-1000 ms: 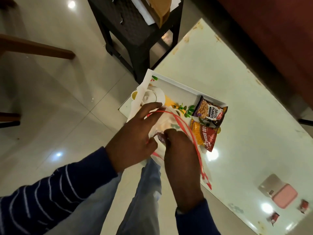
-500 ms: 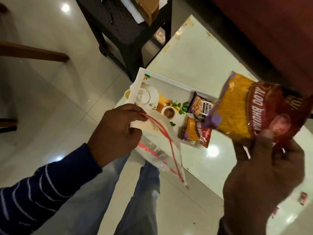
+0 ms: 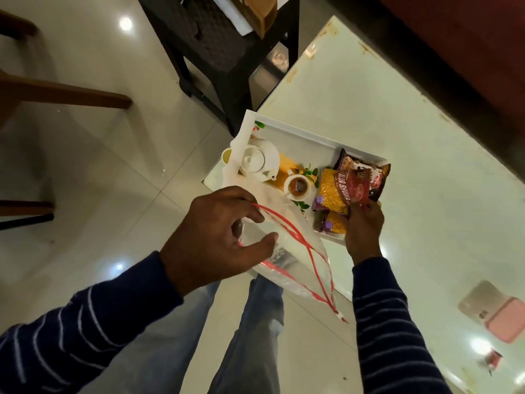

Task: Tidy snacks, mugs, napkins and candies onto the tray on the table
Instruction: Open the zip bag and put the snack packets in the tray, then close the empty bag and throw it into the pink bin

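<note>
While right hand (image 3: 362, 223) lowers a snack packet (image 3: 341, 189) onto the tray (image 3: 298, 135) at frame centre, left hand (image 3: 216, 240) pinches the clear bag (image 3: 295, 257) open.

Likely keeping the bag mouth ready for the next pull; contents unclear. Tray holds two more packets, with teapot and cup looking printed on. Candies (image 3: 493, 359) sit lower right on table (image 3: 397, 123).
</note>
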`<state>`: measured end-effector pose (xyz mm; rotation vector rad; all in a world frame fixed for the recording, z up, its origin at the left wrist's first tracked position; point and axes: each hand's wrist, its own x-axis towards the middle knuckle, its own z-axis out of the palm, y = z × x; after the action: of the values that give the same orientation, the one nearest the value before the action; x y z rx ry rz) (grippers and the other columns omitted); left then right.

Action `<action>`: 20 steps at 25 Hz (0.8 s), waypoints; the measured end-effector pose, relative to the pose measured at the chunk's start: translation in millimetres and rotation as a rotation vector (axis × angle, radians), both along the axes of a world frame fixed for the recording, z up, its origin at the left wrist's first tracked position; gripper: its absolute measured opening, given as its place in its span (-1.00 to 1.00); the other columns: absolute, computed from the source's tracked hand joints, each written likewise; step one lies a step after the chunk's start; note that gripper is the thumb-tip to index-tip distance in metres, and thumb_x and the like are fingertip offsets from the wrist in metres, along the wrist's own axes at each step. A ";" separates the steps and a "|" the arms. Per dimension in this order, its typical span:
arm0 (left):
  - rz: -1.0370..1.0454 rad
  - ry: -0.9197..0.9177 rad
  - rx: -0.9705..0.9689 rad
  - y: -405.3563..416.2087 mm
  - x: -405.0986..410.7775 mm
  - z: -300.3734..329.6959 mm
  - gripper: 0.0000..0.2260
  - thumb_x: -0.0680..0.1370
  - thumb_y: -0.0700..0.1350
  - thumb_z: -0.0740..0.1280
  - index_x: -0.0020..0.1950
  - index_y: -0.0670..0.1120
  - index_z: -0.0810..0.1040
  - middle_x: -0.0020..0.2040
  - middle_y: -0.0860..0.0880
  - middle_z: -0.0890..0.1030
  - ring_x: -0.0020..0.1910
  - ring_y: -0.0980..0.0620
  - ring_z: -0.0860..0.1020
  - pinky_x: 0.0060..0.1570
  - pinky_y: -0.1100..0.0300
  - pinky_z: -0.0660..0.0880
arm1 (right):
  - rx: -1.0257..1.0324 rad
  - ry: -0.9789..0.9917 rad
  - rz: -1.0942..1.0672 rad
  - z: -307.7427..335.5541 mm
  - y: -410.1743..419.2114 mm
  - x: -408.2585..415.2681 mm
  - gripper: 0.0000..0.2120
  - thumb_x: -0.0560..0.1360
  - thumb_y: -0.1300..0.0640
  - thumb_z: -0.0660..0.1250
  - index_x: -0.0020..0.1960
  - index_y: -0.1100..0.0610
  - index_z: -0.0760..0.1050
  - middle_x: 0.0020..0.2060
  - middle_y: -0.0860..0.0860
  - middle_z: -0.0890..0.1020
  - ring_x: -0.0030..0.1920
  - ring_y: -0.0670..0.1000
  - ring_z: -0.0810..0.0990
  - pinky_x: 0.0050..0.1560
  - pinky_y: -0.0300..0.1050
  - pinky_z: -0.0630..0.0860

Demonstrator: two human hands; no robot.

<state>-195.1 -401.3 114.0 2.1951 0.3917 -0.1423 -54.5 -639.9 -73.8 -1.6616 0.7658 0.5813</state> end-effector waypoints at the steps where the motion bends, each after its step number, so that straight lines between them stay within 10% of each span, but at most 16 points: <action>1: -0.004 0.013 -0.001 -1.9 0.3 -0.1 -0.58 0.36 0.20 0.49 -0.04 -0.12 0.69 -0.04 0.04 0.70 -0.31 0.35 0.52 -0.13 0.45 0.51 | -0.017 -0.001 0.008 -5.6 1.4 1.2 -0.71 0.58 0.09 0.38 0.26 0.12 0.52 0.11 0.05 0.68 0.13 0.10 0.68 -0.13 -0.08 0.66; 7: -0.041 0.172 -0.145 -0.3 15.4 9.0 -0.31 0.19 0.34 0.52 0.17 -0.05 0.63 0.17 0.03 0.65 0.03 0.07 0.64 0.03 0.22 0.60 | -0.480 -0.168 0.029 26.8 5.9 -4.7 -0.72 0.50 0.03 0.40 0.15 0.11 0.50 0.02 -0.06 0.59 -0.04 -0.09 0.60 -0.07 -0.30 0.56; 11: 0.006 0.077 -0.209 2.5 44.1 48.7 -0.47 0.22 0.03 0.65 0.12 -0.11 0.65 0.13 -0.01 0.62 -0.03 0.02 0.63 -0.12 0.25 0.64 | 0.024 -0.077 0.000 103.9 -8.2 -9.9 -0.85 0.56 0.07 0.38 0.02 0.15 0.58 0.00 0.10 0.63 -0.02 0.11 0.59 -0.01 -0.03 0.52; 15: -0.021 -0.149 0.018 7.7 87.1 112.8 -0.63 0.29 -0.01 0.62 0.01 -0.14 0.69 0.00 -0.05 0.68 -0.18 0.16 0.63 -0.17 0.53 0.51 | 0.380 -0.125 0.054 203.9 -24.6 -8.3 -0.42 0.50 -0.35 0.15 0.25 0.06 0.54 0.16 0.15 0.65 0.05 0.12 0.63 0.17 0.14 0.45; 20: 0.030 -0.311 0.053 3.3 131.2 211.1 -0.82 0.36 -0.01 0.58 -0.23 -0.07 0.68 -0.34 0.10 0.63 -0.40 0.23 0.57 -0.32 0.49 0.43 | 0.224 -0.469 0.452 329.0 -19.5 16.2 -0.03 0.25 -0.43 0.46 0.53 -0.04 0.25 0.40 -0.30 0.44 0.36 -0.23 0.46 0.14 -0.35 0.50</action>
<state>-63.8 -398.0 325.1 2.2162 0.2554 0.2270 -38.4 -659.4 255.2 -1.6748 -0.0199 0.5328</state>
